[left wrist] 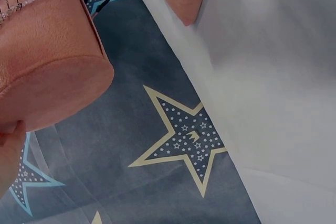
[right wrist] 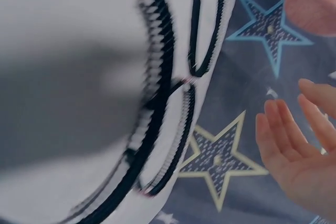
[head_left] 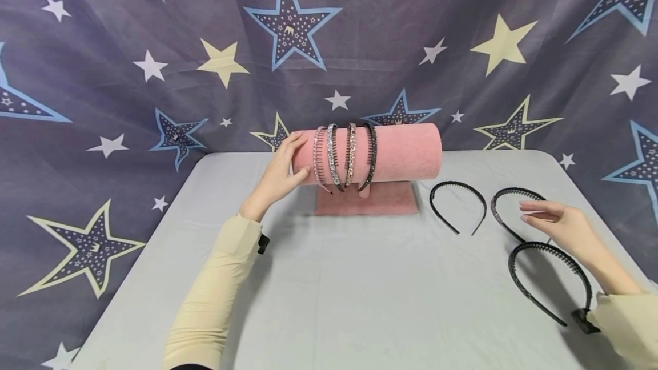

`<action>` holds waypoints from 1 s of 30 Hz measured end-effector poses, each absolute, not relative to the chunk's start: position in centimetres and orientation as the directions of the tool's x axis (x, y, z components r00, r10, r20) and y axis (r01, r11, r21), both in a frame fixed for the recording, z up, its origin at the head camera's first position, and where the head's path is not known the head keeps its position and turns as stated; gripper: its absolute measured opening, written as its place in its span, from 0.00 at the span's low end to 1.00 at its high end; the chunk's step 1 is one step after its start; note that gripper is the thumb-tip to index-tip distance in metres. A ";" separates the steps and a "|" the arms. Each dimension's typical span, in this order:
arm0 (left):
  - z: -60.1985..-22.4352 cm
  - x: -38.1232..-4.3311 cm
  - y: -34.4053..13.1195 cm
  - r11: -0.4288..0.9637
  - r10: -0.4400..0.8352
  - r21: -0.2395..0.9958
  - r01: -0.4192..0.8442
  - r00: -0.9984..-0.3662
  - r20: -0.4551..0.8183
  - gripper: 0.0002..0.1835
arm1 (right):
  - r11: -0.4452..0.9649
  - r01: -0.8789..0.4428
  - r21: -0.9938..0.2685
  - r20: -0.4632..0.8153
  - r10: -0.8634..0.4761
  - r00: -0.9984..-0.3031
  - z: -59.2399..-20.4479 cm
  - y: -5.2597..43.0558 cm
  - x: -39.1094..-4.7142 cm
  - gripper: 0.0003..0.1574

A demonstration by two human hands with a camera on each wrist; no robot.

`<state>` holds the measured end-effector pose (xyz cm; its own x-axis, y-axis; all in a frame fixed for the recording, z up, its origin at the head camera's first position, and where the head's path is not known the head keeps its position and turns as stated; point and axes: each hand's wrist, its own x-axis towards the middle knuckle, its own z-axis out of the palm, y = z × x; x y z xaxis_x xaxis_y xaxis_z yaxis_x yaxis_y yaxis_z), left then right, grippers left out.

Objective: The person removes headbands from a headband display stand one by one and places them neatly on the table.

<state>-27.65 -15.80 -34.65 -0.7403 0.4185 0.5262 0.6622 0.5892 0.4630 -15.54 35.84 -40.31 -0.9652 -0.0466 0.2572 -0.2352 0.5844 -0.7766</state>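
A pink padded roll stand [head_left: 411, 150] carries several headbands: a pale pink one [head_left: 317, 156], a silver glittery one [head_left: 332, 156], a rose-gold one [head_left: 352, 153] and a black one [head_left: 372, 156]. My left hand [head_left: 280, 173] grips the roll's left end, thumb in front and fingers over the top. In the left wrist view only part of that hand [left wrist: 8, 156] shows, against the roll's round end. My right hand [head_left: 562, 227] hovers with nothing in it, its fingers loosely extended, above the headbands on the right side of the table.
On the white-covered table [head_left: 360, 290], three black toothed headbands lie at the right: a thin one [head_left: 454, 183] nearest the stand, one [head_left: 495, 210] partly behind my right hand, and one [head_left: 514, 270] closer to me. A star-patterned curtain [head_left: 360, 16] hangs behind.
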 end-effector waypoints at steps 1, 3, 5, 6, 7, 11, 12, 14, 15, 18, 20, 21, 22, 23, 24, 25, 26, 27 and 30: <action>-34.6 -27.6 -15.8 0.590 0.419 0.461 0.662 -0.740 0.526 0.31 | 0.589 -0.231 -0.775 0.254 -0.045 -0.966 -40.1 35.4 -15.6 0.17; -34.6 -27.6 -15.8 0.591 0.420 0.461 0.662 -0.740 0.525 0.31 | 0.618 -0.213 -0.757 0.252 -0.024 -0.967 -40.0 34.7 -15.9 0.18; -34.6 -27.6 -15.8 0.594 0.419 0.460 0.660 -0.742 0.524 0.31 | 0.620 -0.208 -0.756 0.251 -0.018 -0.968 -39.7 33.9 -16.2 0.20; -34.6 -27.6 -15.8 0.594 0.418 0.461 0.660 -0.742 0.523 0.31 | 0.603 -0.218 -0.767 0.259 -0.019 -0.966 -39.7 33.7 -16.4 0.19; -34.6 -27.6 -15.8 0.594 0.418 0.461 0.659 -0.743 0.523 0.31 | 0.610 -0.220 -0.762 0.260 -0.023 -0.965 -39.4 33.2 -16.5 0.20; -34.6 -27.6 -15.8 0.593 0.420 0.463 0.659 -0.743 0.520 0.31 | 0.556 -0.284 -0.781 0.309 -0.051 -0.950 -37.8 30.6 -16.7 0.19; -34.6 -27.6 -15.8 0.591 0.421 0.464 0.660 -0.743 0.520 0.31 | 0.546 -0.301 -0.782 0.323 -0.058 -0.945 -37.5 29.9 -16.7 0.20; -34.6 -27.6 -15.8 0.591 0.421 0.464 0.660 -0.743 0.520 0.31 | 0.545 -0.320 -0.775 0.339 -0.068 -0.938 -36.5 28.5 -16.7 0.21; -34.6 -27.6 -15.8 0.592 0.421 0.463 0.660 -0.742 0.521 0.31 | 0.537 -0.333 -0.775 0.350 -0.075 -0.934 -36.3 27.9 -16.8 0.20; -34.6 -27.6 -15.8 0.594 0.421 0.460 0.660 -0.742 0.521 0.31 | 0.523 -0.366 -0.770 0.376 -0.092 -0.922 -35.9 26.5 -17.3 0.20; -34.6 -27.6 -15.8 0.594 0.422 0.458 0.661 -0.741 0.522 0.31 | 0.512 -0.391 -0.765 0.397 -0.103 -0.912 -35.7 25.7 -17.7 0.20; -34.7 -27.6 -15.8 0.593 0.424 0.456 0.663 -0.739 0.524 0.31 | 0.508 -0.408 -0.759 0.414 -0.109 -0.904 -35.7 25.3 -18.0 0.19; -34.7 -27.6 -15.8 0.591 0.425 0.455 0.666 -0.736 0.526 0.31 | 0.510 -0.413 -0.755 0.419 -0.110 -0.901 -35.7 24.9 -18.1 0.19; -34.7 -27.7 -15.8 0.590 0.425 0.455 0.667 -0.736 0.527 0.31 | 0.517 -0.414 -0.749 0.421 -0.111 -0.900 -35.6 24.4 -18.2 0.19; -34.7 -27.7 -15.8 0.588 0.426 0.455 0.669 -0.734 0.529 0.31 | 0.516 -0.421 -0.746 0.429 -0.112 -0.896 -35.4 24.0 -18.4 0.19; -34.7 -27.7 -15.8 0.586 0.427 0.454 0.671 -0.732 0.531 0.31 | 0.521 -0.420 -0.743 0.430 -0.110 -0.896 -35.3 23.5 -18.5 0.19; -34.7 -27.7 -15.8 0.585 0.427 0.454 0.672 -0.731 0.532 0.31 | 0.527 -0.416 -0.741 0.427 -0.107 -0.898 -35.2 23.0 -18.5 0.19; -34.7 -27.7 -15.8 0.585 0.427 0.454 0.672 -0.731 0.532 0.31 | 0.525 -0.419 -0.741 0.430 -0.109 -0.896 -35.0 22.5 -18.6 0.19; -34.6 -27.6 -15.8 0.588 0.424 0.454 0.670 -0.733 0.532 0.31 | 0.508 -0.432 -0.745 0.438 -0.116 -0.891 -34.6 21.1 -19.0 0.18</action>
